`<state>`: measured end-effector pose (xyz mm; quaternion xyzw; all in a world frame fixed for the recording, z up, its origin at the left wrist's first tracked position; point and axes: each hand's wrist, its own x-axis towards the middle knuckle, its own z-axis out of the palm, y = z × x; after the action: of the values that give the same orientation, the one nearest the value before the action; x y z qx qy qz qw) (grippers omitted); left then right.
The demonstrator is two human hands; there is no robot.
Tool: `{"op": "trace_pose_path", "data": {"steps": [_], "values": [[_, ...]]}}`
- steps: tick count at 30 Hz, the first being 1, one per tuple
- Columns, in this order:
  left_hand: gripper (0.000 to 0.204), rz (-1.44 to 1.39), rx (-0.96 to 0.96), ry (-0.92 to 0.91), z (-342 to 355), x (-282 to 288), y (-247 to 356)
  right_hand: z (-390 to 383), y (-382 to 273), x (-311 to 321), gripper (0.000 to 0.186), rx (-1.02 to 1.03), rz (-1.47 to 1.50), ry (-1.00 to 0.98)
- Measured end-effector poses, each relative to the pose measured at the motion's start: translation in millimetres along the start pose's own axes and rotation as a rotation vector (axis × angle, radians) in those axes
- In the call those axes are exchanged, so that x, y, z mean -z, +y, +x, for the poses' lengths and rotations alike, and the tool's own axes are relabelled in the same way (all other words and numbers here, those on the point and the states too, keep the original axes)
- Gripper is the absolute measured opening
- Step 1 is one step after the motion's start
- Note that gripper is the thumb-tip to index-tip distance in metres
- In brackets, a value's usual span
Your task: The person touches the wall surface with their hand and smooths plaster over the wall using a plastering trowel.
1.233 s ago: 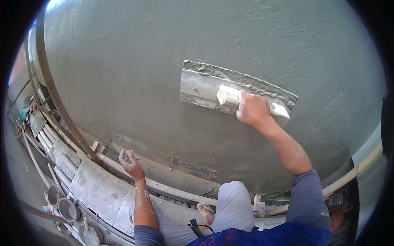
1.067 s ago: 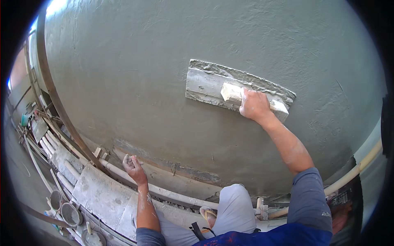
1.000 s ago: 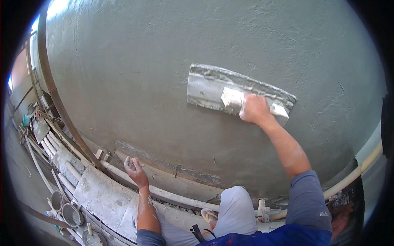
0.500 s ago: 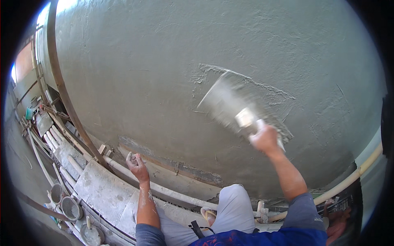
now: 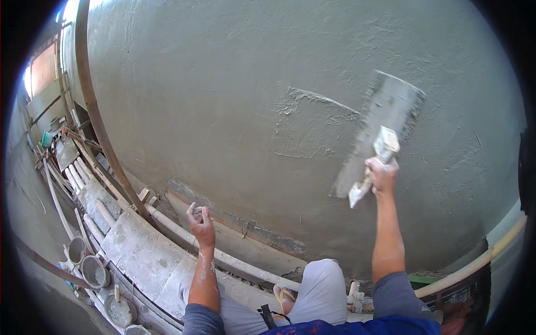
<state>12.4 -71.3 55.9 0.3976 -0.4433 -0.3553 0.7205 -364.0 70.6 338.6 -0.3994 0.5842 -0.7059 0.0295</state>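
Note:
My right hand (image 5: 382, 173) is closed round the handle of a plastering trowel (image 5: 391, 103), whose long, wide blade lies against the grey plastered wall (image 5: 223, 123). Mortar sticks along the blade's edges, and motion blurs it a little. To the left of the blade, a rough patch of mortar (image 5: 312, 125) with a raised ridge stands out from the smoother plaster. My left hand (image 5: 201, 222) is lifted in front of the wall's lower part, its mortar-smeared fingers loosely bent and apart, with nothing seen in them.
A brown pole (image 5: 92, 106) leans up the wall at left. Mortar-spattered boards (image 5: 139, 251) and bamboo poles (image 5: 245, 268) run along the wall's foot. Several buckets (image 5: 95, 272) stand at lower left. Another bamboo pole (image 5: 474, 262) crosses at right, near part of another person (image 5: 456, 315).
The trowel has swung right across the wall and turned more upright, uncovering the rough patch. My left hand stays raised, and the view has shifted slightly.

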Motion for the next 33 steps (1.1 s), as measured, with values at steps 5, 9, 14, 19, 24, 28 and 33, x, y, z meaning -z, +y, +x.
{"op": "trace_pose_path", "data": {"steps": [5, 9, 14, 19, 24, 28, 33], "values": [[0.039, 0.015, -0.009, -0.035, 1, -2, -7, -14, 10, -132, 0.011, -0.017, 0.013, -0.262], [0.039, -0.024, 0.030, -0.032, 5, -9, 3, -11, 47, -237, 0.019, 0.344, -0.212, -0.350], [0.041, -0.001, 0.079, 0.038, 21, 31, 7, -46, 20, -370, 0.033, 0.029, -0.321, -0.539], [0.040, -0.063, 0.052, 0.068, 33, 23, 8, -53, 32, -442, 0.040, 0.066, -0.302, -0.541], [0.042, -0.011, 0.045, 0.077, 39, 34, -2, -88, 33, -411, 0.046, 0.025, -0.384, -0.762], [0.042, -0.036, 0.042, 0.079, 40, 28, 3, -92, 14, -276, 0.047, 0.128, -0.599, -0.784], [0.040, -0.083, 0.032, 0.032, 30, 13, -2, -66, -8, -93, 0.046, 0.306, -1.168, -0.659]]}}
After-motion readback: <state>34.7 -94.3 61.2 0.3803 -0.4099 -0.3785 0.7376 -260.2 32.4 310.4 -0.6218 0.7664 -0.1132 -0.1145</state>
